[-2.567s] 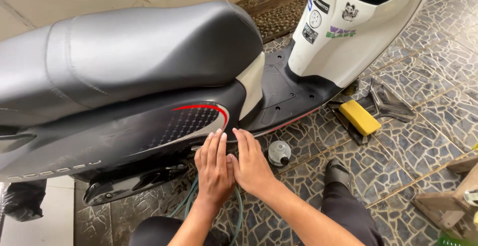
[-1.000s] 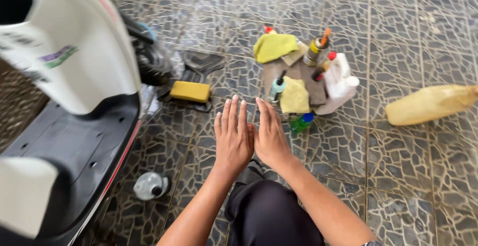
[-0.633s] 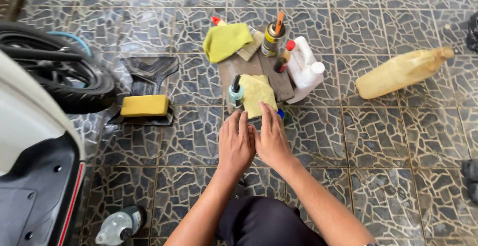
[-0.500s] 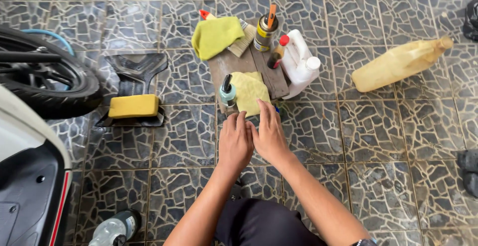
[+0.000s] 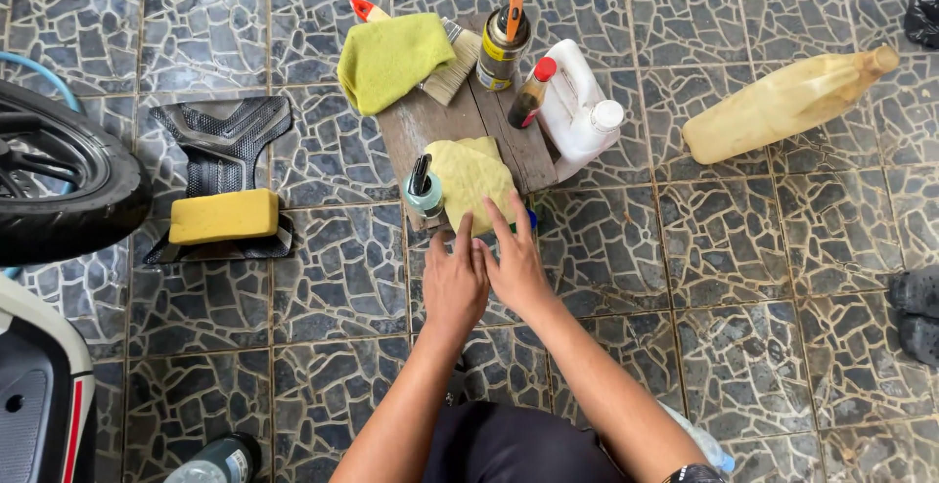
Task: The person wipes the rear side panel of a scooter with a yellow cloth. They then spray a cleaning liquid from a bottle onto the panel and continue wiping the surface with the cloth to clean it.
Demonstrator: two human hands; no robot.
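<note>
Yellow crumpled cloth (image 5: 471,178) under right hand (image 5: 515,266) fingers (image 5: 501,221); wooden board (image 5: 421,123) beneath.

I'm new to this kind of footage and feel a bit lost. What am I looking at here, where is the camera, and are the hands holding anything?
The camera sits on a person's head and looks straight down, so the two bare arms coming up from the bottom edge are that person's own. The left hand and right hand lie side by side, fingers stretched toward a yellow cloth on a small wooden board; the right fingertips reach its edge. Neither hand grips anything. The board also carries a green cloth, a brush, a spray can, a white jug and a small teal bottle. On the tiled floor lie a yellow sponge on a black mat, a yellowish bottle and, at left, a scooter tyre.
</note>
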